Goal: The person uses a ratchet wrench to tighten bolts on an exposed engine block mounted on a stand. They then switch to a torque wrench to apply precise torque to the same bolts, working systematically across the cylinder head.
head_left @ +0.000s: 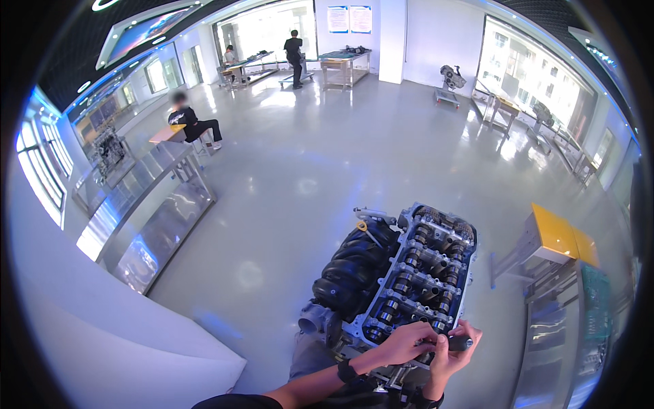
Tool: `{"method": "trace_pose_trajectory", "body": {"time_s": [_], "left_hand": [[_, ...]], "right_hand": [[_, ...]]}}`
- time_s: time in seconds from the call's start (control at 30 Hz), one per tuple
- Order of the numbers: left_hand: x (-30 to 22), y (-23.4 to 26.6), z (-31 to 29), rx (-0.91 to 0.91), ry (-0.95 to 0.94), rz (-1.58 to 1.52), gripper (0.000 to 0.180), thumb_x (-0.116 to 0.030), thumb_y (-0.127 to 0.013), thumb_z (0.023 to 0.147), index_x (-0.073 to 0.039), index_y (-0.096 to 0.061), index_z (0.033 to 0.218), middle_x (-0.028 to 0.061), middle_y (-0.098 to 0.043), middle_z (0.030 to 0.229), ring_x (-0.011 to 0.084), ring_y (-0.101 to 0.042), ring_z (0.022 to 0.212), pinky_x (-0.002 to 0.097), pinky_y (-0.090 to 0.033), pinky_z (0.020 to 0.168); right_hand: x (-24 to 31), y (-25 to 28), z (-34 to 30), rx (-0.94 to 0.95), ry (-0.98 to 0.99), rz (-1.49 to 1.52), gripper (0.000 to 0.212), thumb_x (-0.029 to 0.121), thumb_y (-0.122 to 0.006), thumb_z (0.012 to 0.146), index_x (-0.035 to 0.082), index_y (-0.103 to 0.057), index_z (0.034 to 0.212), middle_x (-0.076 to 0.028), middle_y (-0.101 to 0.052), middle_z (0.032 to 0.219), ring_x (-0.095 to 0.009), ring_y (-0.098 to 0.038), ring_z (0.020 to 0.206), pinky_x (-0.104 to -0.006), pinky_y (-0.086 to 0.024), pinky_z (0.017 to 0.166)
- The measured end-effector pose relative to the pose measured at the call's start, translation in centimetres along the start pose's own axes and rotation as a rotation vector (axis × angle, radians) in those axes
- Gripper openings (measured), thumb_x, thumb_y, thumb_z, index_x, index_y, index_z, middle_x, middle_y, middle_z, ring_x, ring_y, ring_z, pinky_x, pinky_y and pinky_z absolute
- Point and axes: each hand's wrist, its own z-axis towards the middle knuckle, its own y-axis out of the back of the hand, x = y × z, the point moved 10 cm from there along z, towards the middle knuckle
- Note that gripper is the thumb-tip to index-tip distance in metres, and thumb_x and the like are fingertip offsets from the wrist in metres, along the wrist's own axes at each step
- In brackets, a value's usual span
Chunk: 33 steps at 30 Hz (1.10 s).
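Observation:
An engine with its cover off stands in front of me, its open cylinder head (419, 279) showing two rows of camshaft lobes. My left hand (407, 344) reaches over the near end of the head with fingers pinched together; what they hold, if anything, is hidden. Close beside it on the right, my right hand (446, 358) is closed around a tool with a thick dark handle (461, 343). The tool's far part is out of sight between the hands. A black intake manifold (351, 273) runs along the engine's left side, with a yellow ring-ended piece (362, 226) near its far end.
A metal bench with a yellow top (555, 232) stands at the right. Along the left is a long metal bench (146, 204), with a seated person (187, 121) beyond it. Another person (294, 58) stands far back near tables. A white wall corner (204, 354) juts in lower left.

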Motion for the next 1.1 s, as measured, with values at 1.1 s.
{"method": "trace_pose_trajectory", "body": {"time_s": [1.1], "left_hand": [[1.0,-0.2,-0.2,-0.003,0.077,0.031,0.027,-0.006,-0.068,0.080,-0.006,-0.065,0.107,0.0109,-0.066,0.093,0.0284,-0.066,0.079,0.0344,-0.051,0.066]], "right_hand": [[-1.1,-1.0,-0.5,0.104,-0.097,0.109,0.050,0.004,-0.083,0.071,0.003,-0.052,0.111,-0.011,-0.063,0.086,-0.026,-0.064,0.088,-0.0434,-0.046,0.094]]}}
